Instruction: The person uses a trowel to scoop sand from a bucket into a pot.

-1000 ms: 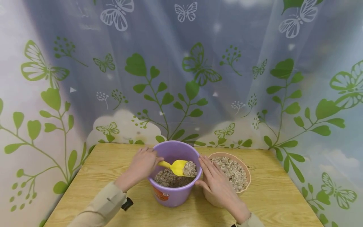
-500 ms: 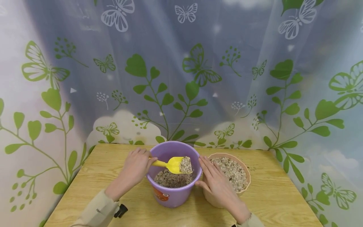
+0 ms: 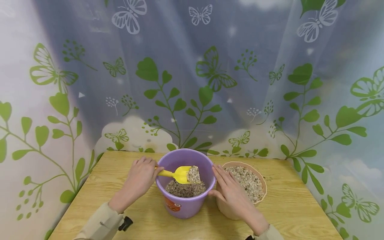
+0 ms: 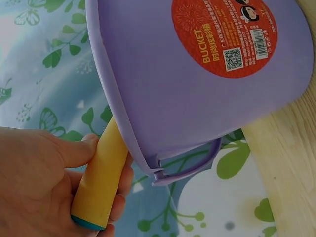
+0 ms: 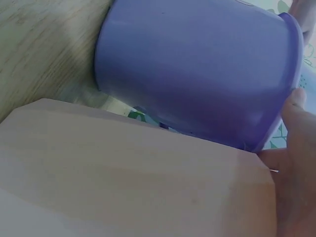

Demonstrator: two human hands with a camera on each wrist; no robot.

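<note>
Your left hand (image 3: 140,176) grips the yellow scoop (image 3: 180,174) over the purple bucket (image 3: 187,208); your right hand (image 3: 232,193) lies fairly straight-fingered, apparently touching its right rim. Beneath is a wood-grain table (image 3: 145,215); a leaf-and-butterfly curtain (image 3: 171,36) hangs along the far side.

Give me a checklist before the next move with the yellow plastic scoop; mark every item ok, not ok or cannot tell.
1. Left hand gripping the handle of the yellow plastic scoop: ok.
2. Pale, grainy load on the scoop's blade: ok.
3. Scoop over the mouth of the round purple plastic bucket: ok, in the head view.
4. Bucket upright on the pale wooden table: ok.
5. Right hand touching the bucket's rim: ok.
6. Handle clear of the rim: cannot tell; they meet in the left wrist picture, perhaps only by overlap.
</note>
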